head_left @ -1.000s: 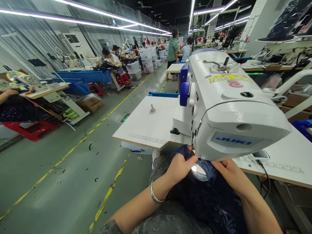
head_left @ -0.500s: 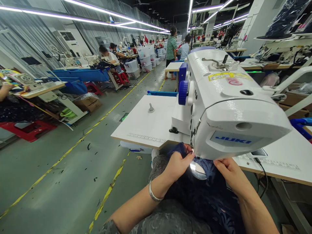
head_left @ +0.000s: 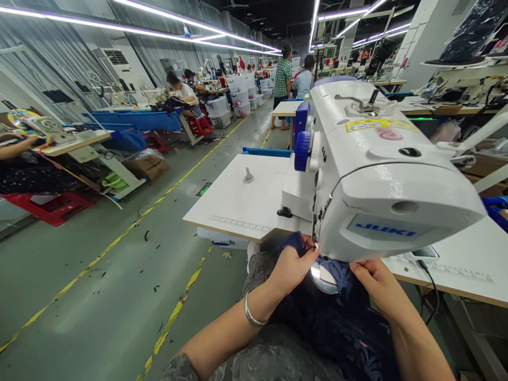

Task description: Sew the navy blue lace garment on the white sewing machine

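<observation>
A dark navy patterned fabric (head_left: 341, 317) hangs from the sewing machine (head_left: 381, 174) down over my lap. My left hand (head_left: 292, 267), with a silver bangle at the wrist, pinches a gathered part of it left of the needle area. My right hand (head_left: 375, 275) grips the fabric's edge just right of the machine head, thumb and fingers closed. Between the hands the cloth lies over the shiny round machine bed (head_left: 324, 278). The machine head hides the needle and some of my fingertips.
The white table (head_left: 234, 185) carries a printed ruler and a small grey knob (head_left: 248, 175). A cable (head_left: 432, 296) hangs at the right. Left are a floor aisle with yellow tape, a red stool (head_left: 51, 206) and co-workers at other machines. Plastic boxes (head_left: 240, 98) stand farther back.
The whole view has shifted slightly, so the machine sits a little farther right. Both hands keep their hold on the fabric, with hardly any visible movement.
</observation>
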Tool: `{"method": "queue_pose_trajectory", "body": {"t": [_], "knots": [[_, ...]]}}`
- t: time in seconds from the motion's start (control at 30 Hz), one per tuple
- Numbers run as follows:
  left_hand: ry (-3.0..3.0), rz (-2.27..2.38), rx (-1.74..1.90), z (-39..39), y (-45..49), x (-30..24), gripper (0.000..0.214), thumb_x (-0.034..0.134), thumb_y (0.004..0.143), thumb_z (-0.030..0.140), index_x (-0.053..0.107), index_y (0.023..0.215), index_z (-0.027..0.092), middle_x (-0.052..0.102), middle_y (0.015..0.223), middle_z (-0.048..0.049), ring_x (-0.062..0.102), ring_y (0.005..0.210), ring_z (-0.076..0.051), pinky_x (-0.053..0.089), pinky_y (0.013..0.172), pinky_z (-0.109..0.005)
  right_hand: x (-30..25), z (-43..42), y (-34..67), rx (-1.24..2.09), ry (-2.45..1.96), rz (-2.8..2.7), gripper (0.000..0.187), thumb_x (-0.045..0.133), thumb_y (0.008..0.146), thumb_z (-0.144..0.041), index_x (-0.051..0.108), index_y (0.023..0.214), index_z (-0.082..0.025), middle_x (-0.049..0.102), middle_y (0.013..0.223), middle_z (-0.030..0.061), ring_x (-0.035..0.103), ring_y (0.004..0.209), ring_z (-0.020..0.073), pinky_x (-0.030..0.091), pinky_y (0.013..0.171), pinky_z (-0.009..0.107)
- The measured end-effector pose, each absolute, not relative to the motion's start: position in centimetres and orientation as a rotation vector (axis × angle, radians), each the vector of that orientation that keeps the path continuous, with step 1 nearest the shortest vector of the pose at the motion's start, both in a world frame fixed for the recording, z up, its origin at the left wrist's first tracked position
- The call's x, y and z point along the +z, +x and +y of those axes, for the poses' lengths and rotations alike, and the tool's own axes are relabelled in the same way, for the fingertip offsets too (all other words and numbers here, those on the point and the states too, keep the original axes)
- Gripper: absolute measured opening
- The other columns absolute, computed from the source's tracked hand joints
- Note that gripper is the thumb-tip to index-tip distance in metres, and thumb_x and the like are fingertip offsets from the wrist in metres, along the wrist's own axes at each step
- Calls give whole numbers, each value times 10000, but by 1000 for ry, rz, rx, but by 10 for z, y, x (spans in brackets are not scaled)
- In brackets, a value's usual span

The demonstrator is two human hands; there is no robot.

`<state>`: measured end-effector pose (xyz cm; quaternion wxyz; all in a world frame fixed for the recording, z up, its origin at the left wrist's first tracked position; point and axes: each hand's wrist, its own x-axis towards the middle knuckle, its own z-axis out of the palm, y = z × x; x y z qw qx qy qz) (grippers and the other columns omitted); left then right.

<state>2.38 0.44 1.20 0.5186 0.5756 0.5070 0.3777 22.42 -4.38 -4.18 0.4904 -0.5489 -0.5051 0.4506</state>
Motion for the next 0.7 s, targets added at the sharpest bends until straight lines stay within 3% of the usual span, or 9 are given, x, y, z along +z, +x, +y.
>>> {"method": "queue_pose_trajectory", "body": {"t": [0.27,0.53,0.7], "knots": [[1411,1162,865,9,23,0,194,648,804,358,643,800,164,668,804,-27,605,844,-200,476,735,-262,-40,-45,226,1094,-1371,-1263,325,591,882,-510,692,988,-220,669,1210,91,586,1146,275,377,1098,435],[1394,1125,920,8,21,-2,199,661,796,370,669,879,189,715,844,-50,628,946,-265,484,851,-326,-49,-46,226,1094,-1383,-1187,446,621,840,-593,649,1095,-228,704,1098,107,618,1093,290,427,1040,443],[1385,1137,898,7,15,0,241,659,796,429,627,803,190,681,810,-35,610,841,-219,472,773,-294,-54,-47,228,1127,-1407,-1181,398,623,848,-564,652,1065,-231,704,1100,99,613,1096,292,419,1042,444]]}}
